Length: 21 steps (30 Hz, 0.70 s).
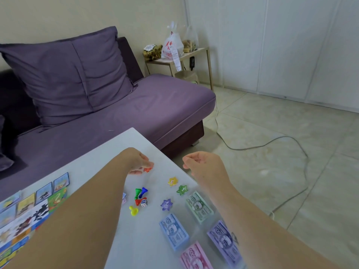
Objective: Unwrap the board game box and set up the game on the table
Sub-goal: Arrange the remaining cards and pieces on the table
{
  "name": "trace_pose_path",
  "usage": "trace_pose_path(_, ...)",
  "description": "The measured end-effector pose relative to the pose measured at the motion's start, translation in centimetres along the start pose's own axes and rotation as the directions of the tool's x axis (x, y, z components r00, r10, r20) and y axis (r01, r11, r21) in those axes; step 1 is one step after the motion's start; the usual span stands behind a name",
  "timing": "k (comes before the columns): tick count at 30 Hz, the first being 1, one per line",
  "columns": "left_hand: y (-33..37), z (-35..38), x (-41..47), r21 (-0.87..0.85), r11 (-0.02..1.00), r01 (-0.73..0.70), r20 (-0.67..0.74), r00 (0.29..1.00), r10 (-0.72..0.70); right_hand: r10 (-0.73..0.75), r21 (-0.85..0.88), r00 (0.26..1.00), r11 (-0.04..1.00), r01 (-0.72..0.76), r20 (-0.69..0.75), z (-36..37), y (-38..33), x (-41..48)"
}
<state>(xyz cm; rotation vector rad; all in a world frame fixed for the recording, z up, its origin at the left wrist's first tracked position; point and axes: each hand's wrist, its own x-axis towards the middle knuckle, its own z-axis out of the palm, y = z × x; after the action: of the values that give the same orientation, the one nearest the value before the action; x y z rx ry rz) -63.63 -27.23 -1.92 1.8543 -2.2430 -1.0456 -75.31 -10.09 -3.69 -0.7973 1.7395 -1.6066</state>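
Table | stars numbered 3, 1, 2 | left hand pinches red star

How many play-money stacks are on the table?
4: green stack by the green star, blue stack left-below it, purple stack right of the blue, pink stack at the frame's bottom. More may lie hidden.
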Motion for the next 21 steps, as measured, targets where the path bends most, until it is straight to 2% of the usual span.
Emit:
trace_pose_path(6,0.08,0.58,-0.22,0.225,0.967,-0.115,-0.013,0.993,0.121,-0.014,-0.025,1.0,1.0,0.014,0.001,0.38,-0.18,-0.15)
trace_pose_path(14,-0.25,0.1,0.15,0.207,0.978,-0.004,0.048,0.999,-0.006,-0.016,-0.025,1.0,1.0,0.017,0.014,0.78,-0.3,-0.28)
trace_pose_path(21,-0.01,0.28,0.2,0.197,0.98,-0.016,0.03,0.999,0.01,-0.015,-0.031,1.0,0.999,0.016,0.017,0.8,-0.24,-0.21)
